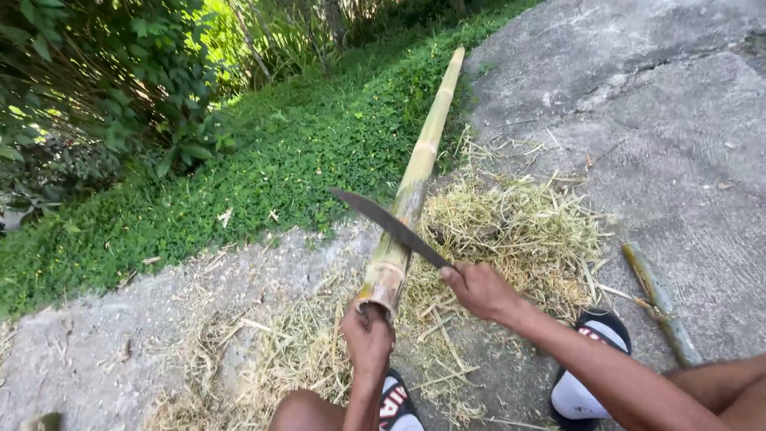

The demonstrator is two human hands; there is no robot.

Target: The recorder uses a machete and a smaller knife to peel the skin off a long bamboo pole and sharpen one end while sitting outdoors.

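Your left hand point(367, 339) is closed around the near cut end of the long green-yellow bamboo pole point(415, 179), fingers wrapped over the rim of the hollow opening, holding that end raised off the ground just above your knee. The pole runs away from you up the frame, its far end lying along the border between the green ground cover point(279, 160) and the grey cracked concrete slab point(654, 128). Your right hand point(477, 289) is clenched in a full fist on the handle of a long dark curved steel blade point(391, 226); the handle itself is hidden in your grip. The blade crosses the pole at a slant, its tip pointing left and upward, edge at or just above the pole's surface near the held end; contact cannot be told. A heap of pale dry bamboo shavings point(511, 231) lies under and right of the pole. A short green bamboo offcut point(658, 299) rests on the concrete to your right, well apart. Your feet wear black-and-white slide sandals point(586, 375).
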